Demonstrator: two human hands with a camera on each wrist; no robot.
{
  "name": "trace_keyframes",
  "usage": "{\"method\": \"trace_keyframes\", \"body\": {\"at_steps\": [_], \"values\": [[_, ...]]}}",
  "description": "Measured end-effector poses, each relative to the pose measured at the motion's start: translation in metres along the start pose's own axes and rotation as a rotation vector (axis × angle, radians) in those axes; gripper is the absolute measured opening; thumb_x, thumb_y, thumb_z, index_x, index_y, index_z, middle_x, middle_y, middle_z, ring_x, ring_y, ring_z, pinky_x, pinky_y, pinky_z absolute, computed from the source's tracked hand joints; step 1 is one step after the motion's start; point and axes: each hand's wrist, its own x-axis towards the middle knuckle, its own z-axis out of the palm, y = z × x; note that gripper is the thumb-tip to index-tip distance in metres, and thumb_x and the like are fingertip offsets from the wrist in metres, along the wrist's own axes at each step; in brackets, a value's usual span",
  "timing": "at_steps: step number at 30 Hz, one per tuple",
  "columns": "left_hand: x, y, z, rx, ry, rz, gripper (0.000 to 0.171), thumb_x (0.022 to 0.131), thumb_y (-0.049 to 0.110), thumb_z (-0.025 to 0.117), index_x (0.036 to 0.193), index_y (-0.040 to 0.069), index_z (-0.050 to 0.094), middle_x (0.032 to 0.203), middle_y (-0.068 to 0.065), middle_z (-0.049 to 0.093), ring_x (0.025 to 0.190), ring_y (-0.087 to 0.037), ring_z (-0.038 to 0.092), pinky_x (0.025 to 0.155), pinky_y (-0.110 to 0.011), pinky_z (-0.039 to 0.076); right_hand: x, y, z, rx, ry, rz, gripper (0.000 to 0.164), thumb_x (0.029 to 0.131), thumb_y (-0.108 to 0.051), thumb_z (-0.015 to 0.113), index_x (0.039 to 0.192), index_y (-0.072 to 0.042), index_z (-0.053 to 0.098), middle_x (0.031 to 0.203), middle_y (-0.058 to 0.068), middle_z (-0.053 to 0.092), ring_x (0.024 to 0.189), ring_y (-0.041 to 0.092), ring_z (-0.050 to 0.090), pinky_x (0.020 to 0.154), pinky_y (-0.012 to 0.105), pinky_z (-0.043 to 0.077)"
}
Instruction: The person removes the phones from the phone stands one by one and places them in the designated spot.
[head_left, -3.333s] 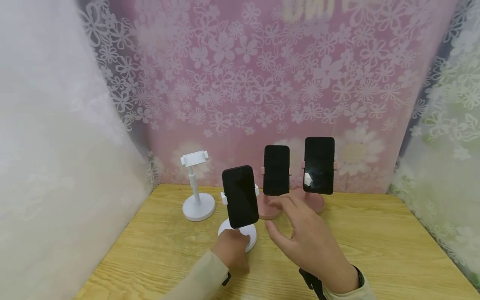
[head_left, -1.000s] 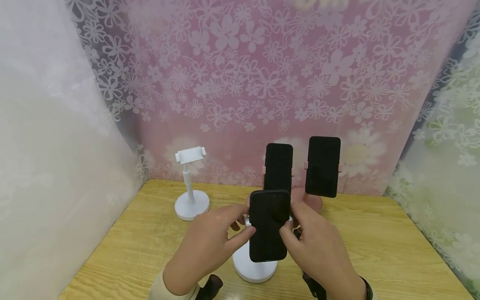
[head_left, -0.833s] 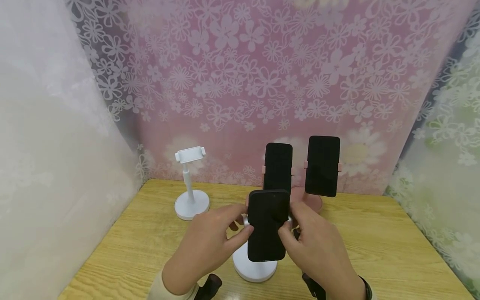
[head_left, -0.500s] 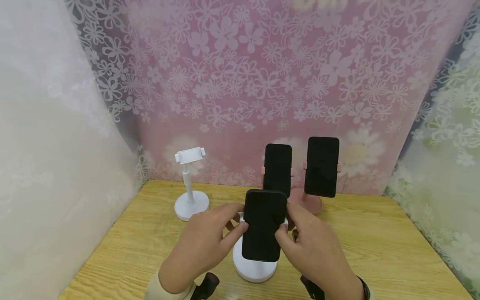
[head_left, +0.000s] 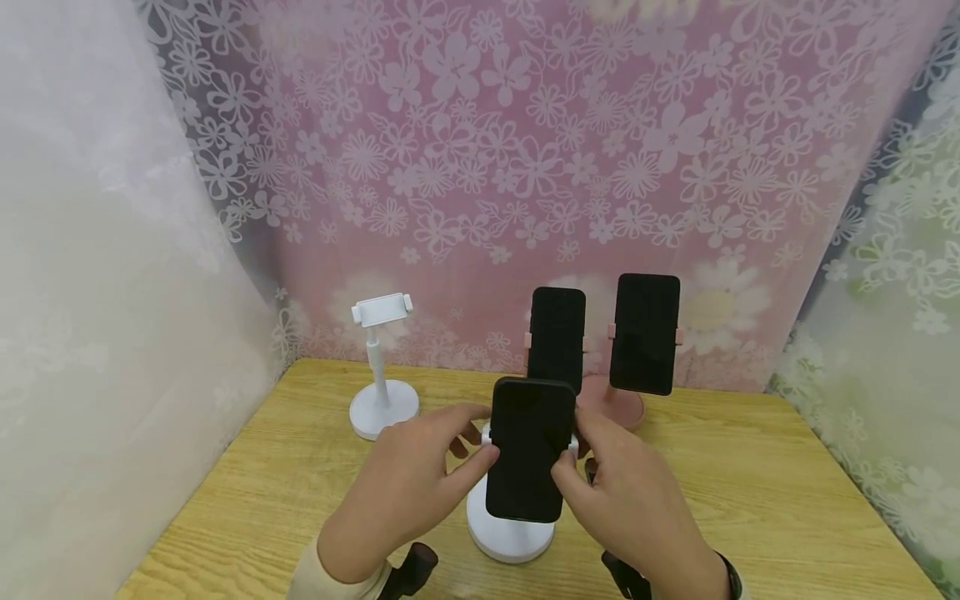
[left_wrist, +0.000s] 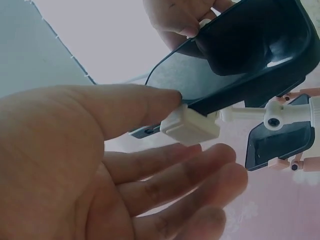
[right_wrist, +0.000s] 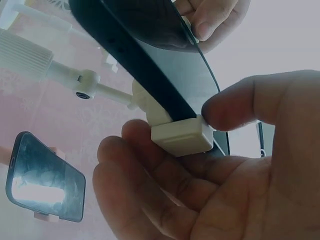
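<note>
A black phone (head_left: pixel 528 454) is between the fingertips of the left hand (head_left: pixel 408 471) and the right hand (head_left: pixel 633 492), fixed in a white stand (head_left: pixel 510 537), whose round base is on the wooden table (head_left: pixel 735 475), below the fingers. The left hand pinches the left edge of the phone: its thumb is on the front, beside the left clip end (left_wrist: pixel 187 126), and the other fingers are curved behind, a little spread; whether these touch the clip end, one cannot tell. The right hand pinches the opposite edge similarly, with the thumb at the right clip end (right_wrist: pixel 182 137) and the bent fingers behind it. Beyond the fingertips, a second phone (head_left: pixel 557 337) is partly covered by the black phone; beyond the right fingers, a third phone (head_left: pixel 645 333) is in a pink stand (head_left: pixel 621 407). Another white stand (head_left: pixel 377 367) is beyond the left fingers, to their left. Farther behind, a pink flowered cloth (head_left: pixel 517 183) hangs.
</note>
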Motion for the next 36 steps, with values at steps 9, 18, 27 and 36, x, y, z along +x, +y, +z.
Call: {"method": "trace_keyframes", "body": {"at_steps": [9,18,27,36], "values": [[0.003,-0.007,-0.004,-0.007,-0.046,0.013,0.025,0.098,0.039,0.072,0.115,0.021,0.074,0.098,0.016,0.073,0.086,0.002,0.067,0.070,-0.025,0.052,-0.001,0.000,-0.004,0.042,-0.009,0.051,0.016,0.093,-0.015,0.066,0.103,-0.027,0.062,0.084,-0.014,0.061,0.070,0.004,0.053,0.064,0.027,0.049],[0.004,-0.012,-0.009,-0.043,-0.107,0.026,0.021,0.098,0.041,0.071,0.108,0.022,0.073,0.088,0.021,0.069,0.081,0.004,0.064,0.071,-0.026,0.053,0.000,0.001,0.001,0.062,-0.039,0.035,0.019,0.092,-0.013,0.066,0.105,-0.027,0.062,0.084,-0.016,0.058,0.071,0.004,0.051,0.063,0.026,0.046],[0.007,-0.017,-0.011,-0.088,-0.147,0.018,0.022,0.098,0.043,0.071,0.106,0.022,0.072,0.085,0.024,0.065,0.080,0.006,0.062,0.072,-0.026,0.053,0.001,0.002,0.001,0.054,-0.073,0.067,0.017,0.093,-0.015,0.065,0.106,-0.026,0.063,0.086,-0.016,0.059,0.077,0.004,0.055,0.071,0.029,0.051],[0.009,-0.014,-0.008,-0.092,-0.138,0.034,0.028,0.101,0.042,0.067,0.114,0.019,0.074,0.085,0.022,0.068,0.078,0.005,0.062,0.066,-0.024,0.050,0.003,0.003,0.002,0.056,-0.086,0.071,0.027,0.095,-0.016,0.064,0.118,-0.028,0.064,0.097,-0.017,0.067,0.079,0.004,0.057,0.072,0.032,0.052]]}}
